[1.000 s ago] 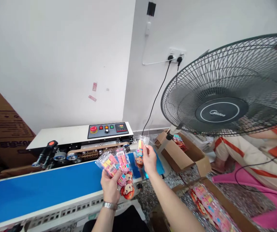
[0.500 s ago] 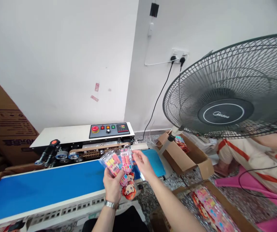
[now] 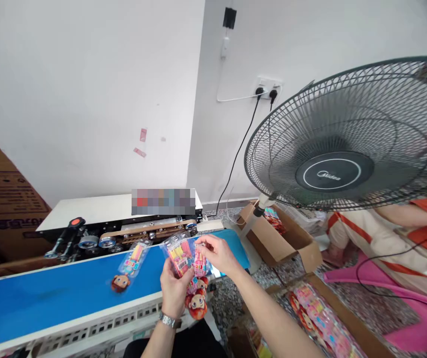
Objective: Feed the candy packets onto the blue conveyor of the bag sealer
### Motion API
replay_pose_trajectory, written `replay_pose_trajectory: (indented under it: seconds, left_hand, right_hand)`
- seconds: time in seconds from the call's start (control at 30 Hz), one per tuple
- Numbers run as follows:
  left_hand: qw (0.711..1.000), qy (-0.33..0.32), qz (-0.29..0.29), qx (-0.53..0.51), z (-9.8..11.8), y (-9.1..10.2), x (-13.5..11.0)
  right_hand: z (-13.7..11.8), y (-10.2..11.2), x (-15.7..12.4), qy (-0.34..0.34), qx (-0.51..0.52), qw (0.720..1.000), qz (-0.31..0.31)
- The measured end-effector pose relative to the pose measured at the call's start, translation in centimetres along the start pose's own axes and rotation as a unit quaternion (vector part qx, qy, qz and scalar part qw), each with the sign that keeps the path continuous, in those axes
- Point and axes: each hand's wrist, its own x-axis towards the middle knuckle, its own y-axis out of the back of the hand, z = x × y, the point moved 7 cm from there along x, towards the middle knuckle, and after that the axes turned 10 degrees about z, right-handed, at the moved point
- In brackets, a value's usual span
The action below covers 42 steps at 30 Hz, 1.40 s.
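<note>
My left hand [image 3: 172, 288], with a metal-band watch at the wrist, is closed round several clear plastic packets [image 3: 179, 257]. They hold pink and yellow sticks, and red-haired cartoon heads hang at their lower ends. My right hand [image 3: 218, 254] pinches the top of the packet [image 3: 200, 263] on the right of this bunch. Further left, a separate packet [image 3: 134, 257] lies on the blue conveyor belt [image 3: 49, 296], its top edge by the rollers of the band sealing machine [image 3: 90, 211]. Its cartoon head points towards me.
A large fan [image 3: 332, 171] stands at right, its pole beside the belt's end. Open cartons [image 3: 265, 243] with packets sit on the floor. Another person's legs [image 3: 362, 243] and a pink stool [image 3: 384, 303] are beyond. Cables run down from the wall socket [image 3: 269, 88].
One packet now lies on the belt to the left of my hands, by the sealer's rollers. My right hand has closed on the top of another packet. The view has shifted slightly.
</note>
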Motion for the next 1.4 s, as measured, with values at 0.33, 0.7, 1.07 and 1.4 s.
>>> replay_pose_trajectory:
  seconds: [0.33,0.7,1.07,1.4]
  left_hand:
    - [0.997,0.030,0.018,-0.066,-0.3,-0.4,0.2]
    - [0.984,0.111,0.005,-0.136,-0.9,-0.2,0.3]
    - [0.987,0.102,-0.027,-0.124,-1.0,-1.1,-0.2]
    - [0.992,0.063,-0.030,-0.107,-0.6,-1.1,-0.2]
  right_hand:
    - [3.9,-1.9,-3.6,-0.141,0.163,0.967,0.137]
    - [9.3,1.3,1.9,-0.161,-0.140,0.969,0.126]
    - [1.9,-2.6,-0.4,-0.050,0.044,0.997,0.038]
    - [3.3,-2.4,-1.6,-0.114,0.101,0.985,0.083]
